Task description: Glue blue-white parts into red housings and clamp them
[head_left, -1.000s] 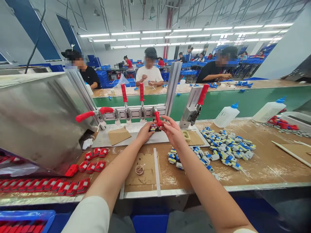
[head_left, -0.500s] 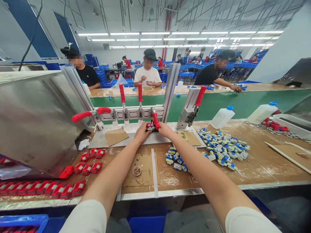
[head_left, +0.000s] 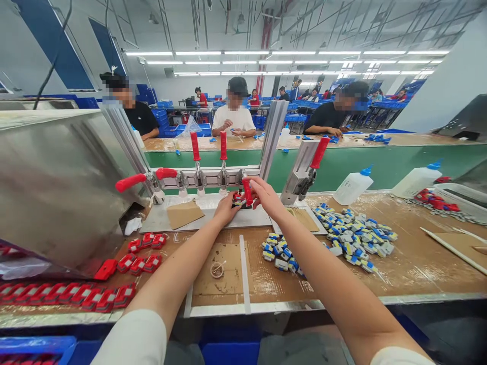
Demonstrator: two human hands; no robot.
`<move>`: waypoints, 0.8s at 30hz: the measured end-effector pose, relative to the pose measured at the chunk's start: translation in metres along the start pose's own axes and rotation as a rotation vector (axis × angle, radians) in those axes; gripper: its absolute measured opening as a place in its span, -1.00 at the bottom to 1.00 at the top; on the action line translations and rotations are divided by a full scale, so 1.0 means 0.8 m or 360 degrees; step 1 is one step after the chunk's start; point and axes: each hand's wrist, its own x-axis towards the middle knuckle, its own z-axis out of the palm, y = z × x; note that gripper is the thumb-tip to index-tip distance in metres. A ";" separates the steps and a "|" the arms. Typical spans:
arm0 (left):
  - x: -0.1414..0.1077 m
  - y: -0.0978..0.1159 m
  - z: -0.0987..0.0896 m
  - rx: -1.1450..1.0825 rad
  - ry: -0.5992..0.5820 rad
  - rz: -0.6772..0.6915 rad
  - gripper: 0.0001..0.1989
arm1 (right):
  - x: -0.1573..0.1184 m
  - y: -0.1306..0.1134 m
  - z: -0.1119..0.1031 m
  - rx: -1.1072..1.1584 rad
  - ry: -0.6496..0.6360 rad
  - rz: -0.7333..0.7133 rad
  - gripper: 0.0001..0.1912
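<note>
My left hand (head_left: 227, 209) is closed on a small red and grey part (head_left: 238, 198) at the foot of the rightmost toggle clamp of the row. My fingers cover some of that part. At the same clamp, my right hand (head_left: 267, 196) has its fingers around the red clamp handle (head_left: 247, 192), which points downward. The clamps sit on a metal frame (head_left: 272, 134) above a pale base plate (head_left: 251, 219). To the left, two clamp handles (head_left: 223, 145) stand upright, and two others lie sideways.
Red parts (head_left: 91, 299) line the bench's left side. Grey, blue and yellow pieces (head_left: 352, 235) are heaped at right, near white bottles (head_left: 353, 186). A small round dish (head_left: 217, 270) lies on cardboard in front. A separate clamp (head_left: 304, 172) stands right. Co-workers sit across the bench.
My right hand has risen from beside the part to the red clamp handle. My left hand stays at the part. The view has shifted slightly. A co-worker at right has drawn an arm back.
</note>
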 end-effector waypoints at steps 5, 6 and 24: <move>0.013 -0.002 0.006 -0.0058 0.0025 -0.0072 -0.40 | -0.016 -0.028 0.008 -0.0065 -0.0207 0.0169 -0.39; 0.016 -0.003 0.007 -0.0072 0.0025 -0.0074 -0.41 | -0.019 -0.030 0.008 -0.0060 -0.0241 0.0194 -0.38; 0.031 -0.009 0.015 -0.0065 -0.0028 -0.0107 -0.53 | -0.024 -0.029 0.022 -0.0115 -0.0224 0.0099 -0.63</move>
